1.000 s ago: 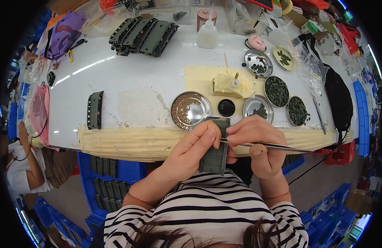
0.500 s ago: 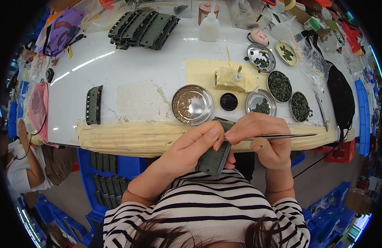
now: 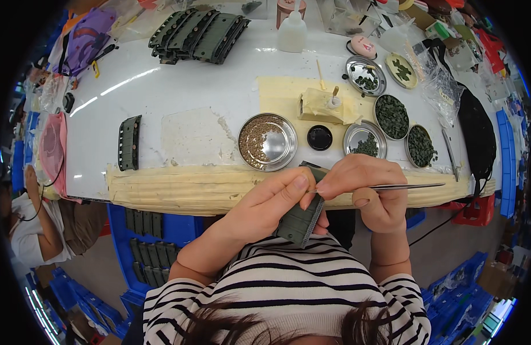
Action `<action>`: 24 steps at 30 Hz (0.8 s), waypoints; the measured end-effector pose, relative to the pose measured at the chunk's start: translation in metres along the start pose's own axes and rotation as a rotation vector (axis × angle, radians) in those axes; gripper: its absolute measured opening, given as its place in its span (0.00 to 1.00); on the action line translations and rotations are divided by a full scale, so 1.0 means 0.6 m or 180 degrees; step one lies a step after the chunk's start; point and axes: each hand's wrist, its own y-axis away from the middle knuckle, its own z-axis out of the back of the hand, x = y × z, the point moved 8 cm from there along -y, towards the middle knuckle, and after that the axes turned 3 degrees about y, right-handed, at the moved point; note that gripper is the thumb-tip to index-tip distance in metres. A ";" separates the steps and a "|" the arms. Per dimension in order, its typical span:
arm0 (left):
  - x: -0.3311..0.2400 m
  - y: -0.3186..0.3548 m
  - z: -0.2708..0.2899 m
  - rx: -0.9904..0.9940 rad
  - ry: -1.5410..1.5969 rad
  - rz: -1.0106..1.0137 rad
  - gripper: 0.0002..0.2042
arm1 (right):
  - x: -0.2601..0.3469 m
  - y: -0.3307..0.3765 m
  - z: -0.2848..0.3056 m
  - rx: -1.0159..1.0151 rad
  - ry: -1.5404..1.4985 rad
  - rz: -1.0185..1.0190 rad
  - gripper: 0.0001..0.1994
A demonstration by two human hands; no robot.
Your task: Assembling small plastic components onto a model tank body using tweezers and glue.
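Note:
My left hand grips a dark green, ribbed rectangular part with toothed edges, its thumb on top. In my right hand is a pair of thin metal tweezers, pinched close to the tips. Those tips meet the upper face of the green part beside my left thumb; whether they hold something small is hidden by the fingers. Just beyond my hands on the table are a metal dish of small brown pieces, a small black round cap and a metal dish of small green pieces.
A padded cream strip lines the table's front edge. Tins of dark green bits stand at right, near a taped block. Stacked green parts and a white squeeze bottle lie farther back. A blue crate sits below left.
The view has shifted slightly. Both hands keep their grip on the green part and the tweezers, with the tweezer tips still at the part beside my left thumb.

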 end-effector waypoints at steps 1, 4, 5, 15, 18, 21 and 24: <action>0.000 -0.001 0.000 -0.0027 -0.0008 -0.0005 0.17 | 0.000 0.001 -0.001 -0.0015 -0.0080 0.0026 0.11; 0.000 -0.001 0.002 -0.0065 -0.0020 0.0005 0.17 | 0.000 0.003 0.000 -0.0014 -0.0035 0.0150 0.07; 0.000 -0.002 0.002 -0.0070 -0.0022 0.0012 0.17 | 0.001 0.004 -0.001 -0.0006 0.0028 0.0200 0.07; -0.008 -0.002 0.002 -0.0242 -0.0316 -0.0302 0.16 | 0.005 0.011 -0.001 -0.0252 0.0077 0.0090 0.08; -0.008 0.000 0.002 -0.0279 -0.0164 -0.0176 0.15 | 0.010 0.009 -0.002 -0.0193 0.0190 0.0224 0.08; -0.007 0.000 0.003 -0.0306 -0.0089 -0.0113 0.16 | 0.013 0.007 -0.003 -0.0177 0.0224 0.0266 0.08; -0.007 0.000 0.003 -0.0324 -0.0028 -0.0081 0.16 | 0.014 0.007 -0.003 -0.0160 0.0256 0.0284 0.08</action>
